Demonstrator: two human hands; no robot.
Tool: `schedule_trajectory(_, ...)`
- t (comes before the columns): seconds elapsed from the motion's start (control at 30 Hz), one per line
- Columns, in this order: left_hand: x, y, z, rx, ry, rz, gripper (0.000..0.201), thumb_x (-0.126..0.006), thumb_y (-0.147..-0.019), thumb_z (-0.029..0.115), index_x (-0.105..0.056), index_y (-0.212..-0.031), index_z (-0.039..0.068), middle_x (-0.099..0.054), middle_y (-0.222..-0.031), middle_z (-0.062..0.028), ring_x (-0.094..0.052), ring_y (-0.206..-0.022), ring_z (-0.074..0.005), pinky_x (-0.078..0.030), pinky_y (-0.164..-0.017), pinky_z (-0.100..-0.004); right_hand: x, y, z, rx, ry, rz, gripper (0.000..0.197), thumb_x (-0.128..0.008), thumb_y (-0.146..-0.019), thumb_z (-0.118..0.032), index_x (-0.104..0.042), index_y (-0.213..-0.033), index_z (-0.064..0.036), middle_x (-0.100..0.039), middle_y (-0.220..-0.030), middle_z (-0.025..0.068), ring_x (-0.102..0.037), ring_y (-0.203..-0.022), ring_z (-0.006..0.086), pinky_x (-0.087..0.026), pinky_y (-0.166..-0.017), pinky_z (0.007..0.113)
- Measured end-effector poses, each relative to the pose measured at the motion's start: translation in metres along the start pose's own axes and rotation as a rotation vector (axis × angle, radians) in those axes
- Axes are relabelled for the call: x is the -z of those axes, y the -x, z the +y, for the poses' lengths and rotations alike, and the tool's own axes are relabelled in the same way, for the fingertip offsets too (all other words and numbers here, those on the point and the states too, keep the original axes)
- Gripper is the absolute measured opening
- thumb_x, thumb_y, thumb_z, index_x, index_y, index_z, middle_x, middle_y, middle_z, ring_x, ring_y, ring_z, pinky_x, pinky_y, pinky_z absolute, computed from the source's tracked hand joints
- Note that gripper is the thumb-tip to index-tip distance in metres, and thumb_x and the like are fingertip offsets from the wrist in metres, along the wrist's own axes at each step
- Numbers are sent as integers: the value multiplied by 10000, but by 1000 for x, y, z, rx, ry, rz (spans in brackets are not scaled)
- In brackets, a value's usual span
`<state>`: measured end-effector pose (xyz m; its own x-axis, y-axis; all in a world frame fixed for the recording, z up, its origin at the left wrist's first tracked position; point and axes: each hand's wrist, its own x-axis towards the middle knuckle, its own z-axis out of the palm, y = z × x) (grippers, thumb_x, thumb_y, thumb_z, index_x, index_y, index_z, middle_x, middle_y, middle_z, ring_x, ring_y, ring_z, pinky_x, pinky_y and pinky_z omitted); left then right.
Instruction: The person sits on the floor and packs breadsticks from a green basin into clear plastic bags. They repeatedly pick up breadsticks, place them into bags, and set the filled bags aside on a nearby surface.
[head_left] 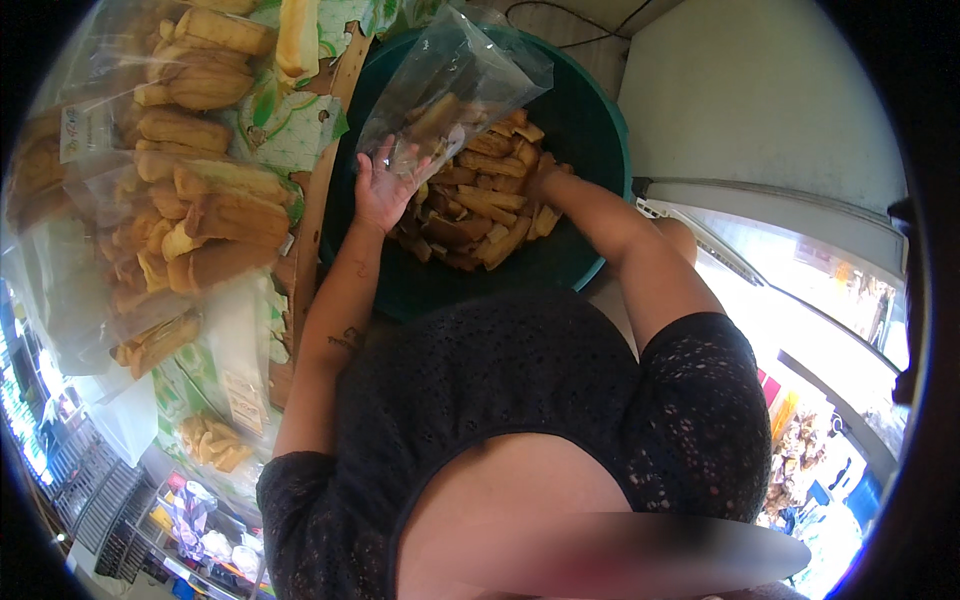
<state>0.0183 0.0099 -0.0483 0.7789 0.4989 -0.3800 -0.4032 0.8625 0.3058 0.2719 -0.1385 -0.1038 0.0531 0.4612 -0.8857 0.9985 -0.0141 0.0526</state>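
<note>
A clear plastic bag [480,60] lies slantwise over a round dark green tub [610,110], with a few slices showing inside or through it. In the tub is a heap of long golden-brown slices [490,205], which look like fried banana chips. My left hand [390,190] is palm up at the tub's left side, fingers spread and touching the bag's lower end. My right hand [545,178] reaches into the heap's right side. Its fingers are hidden among the slices, so whether it grips any cannot be told.
To the left, a table with a green-and-white patterned cover [290,130] and a wooden edge [325,190] borders the tub. Several clear packs of golden-brown slices [225,215] lie on it. A pale cabinet-like panel [760,110] stands at the right. A dark cable [570,12] runs behind the tub.
</note>
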Motion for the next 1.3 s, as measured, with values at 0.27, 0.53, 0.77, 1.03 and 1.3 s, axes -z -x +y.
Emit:
schedule_trajectory(0.27, -3, 3, 0, -2, -45, 13, 716, -528, -776, 604, -380, -1314, 156, -320, -1363, -195, -280, -1276, -416, -197, -1079, -501, 0, -5, -10, -73, -25, 32, 891, -742, -599, -454, -380, -1313, -62, -341, -1373, 154, -362, -1228, 328, -316, -1009, 406)
schedule_trajectory(0.53, -3, 2, -3, 21, -61, -3, 724, -513, -775, 624, -370, -1324, 174, -306, -1389, -165, -282, -1283, -401, -157, -1090, -488, 10, -13, -5, 74, -277, -147, 924, -755, -582, -447, -363, -1317, -46, -339, -1371, 167, -351, -1235, 331, -307, -1017, 400)
schedule_trajectory(0.77, -5, 2, -5, 39, -173, 53, 821, -504, -734, 687, -323, -1356, 183, -281, -1409, -159, -297, -1287, -375, -176, -1077, -476, -8, -37, -81, 17, -675, 94, 954, -766, -568, -440, -348, -1321, -31, -337, -1369, 178, -341, -1242, 334, -299, -1025, 395)
schedule_trajectory(1.03, -1, -3, -4, 46, -225, 34, 808, -488, -745, 687, -322, -1365, 197, -290, -1411, -145, -309, -1281, -372, -224, -1058, -465, -11, -24, -83, 115, -728, 5, 988, -779, -551, -433, -331, -1325, -14, -335, -1367, 190, -330, -1249, 338, -290, -1033, 389)
schedule_trajectory(1.3, 2, -2, -5, 50, -58, -10, 688, -538, -776, 596, -391, -1312, 192, -329, -1358, -171, -301, -1257, -420, -241, -1059, -477, 15, -48, -20, 133, -781, 170, 945, -749, -609, -318, -266, -1360, -7, -341, -1371, 204, -341, -1246, 358, -288, -1038, 432)
